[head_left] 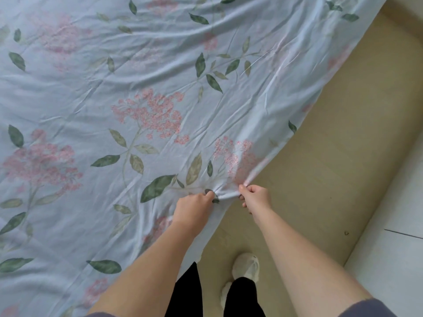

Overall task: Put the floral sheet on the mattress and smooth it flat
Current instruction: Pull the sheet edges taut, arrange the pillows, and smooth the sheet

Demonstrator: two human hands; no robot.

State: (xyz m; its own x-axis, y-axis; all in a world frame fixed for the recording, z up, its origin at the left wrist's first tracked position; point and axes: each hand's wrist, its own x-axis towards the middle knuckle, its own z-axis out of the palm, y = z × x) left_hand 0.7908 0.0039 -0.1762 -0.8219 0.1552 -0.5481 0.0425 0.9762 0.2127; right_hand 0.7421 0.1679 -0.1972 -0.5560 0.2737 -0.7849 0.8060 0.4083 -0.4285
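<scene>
Finding: the floral sheet (148,110) lay spread across most of the view, face up and creased throughout. Its near edge ran diagonally from lower centre to upper right. Beyond that edge a tan strip was uncovered, judged to be the bare mattress (343,145), though this could not be confirmed. The person's shoe (246,266) stood on that same strip.

Grip: both hands held the sheet at its edge, close together. The left hand (194,208) had its fingers curled into a bunch of cloth. The right hand (256,197) pinched the hem just beside it. Fabric was gathered tight between the two grips, and tension lines fanned out from them across the print.

Assessment: the hold at the hem appeared meant for drawing the sheet toward the uncovered side, since the cloth sat askew and short of the tan edge. Two grips so near each other pull one narrow band and leave the rest slack.

Clearance: open room lay to the right, across the tan strip to the white tiled floor (402,202). Nothing stood in that path but the person's own feet. Smoothing was not yet done.
</scene>
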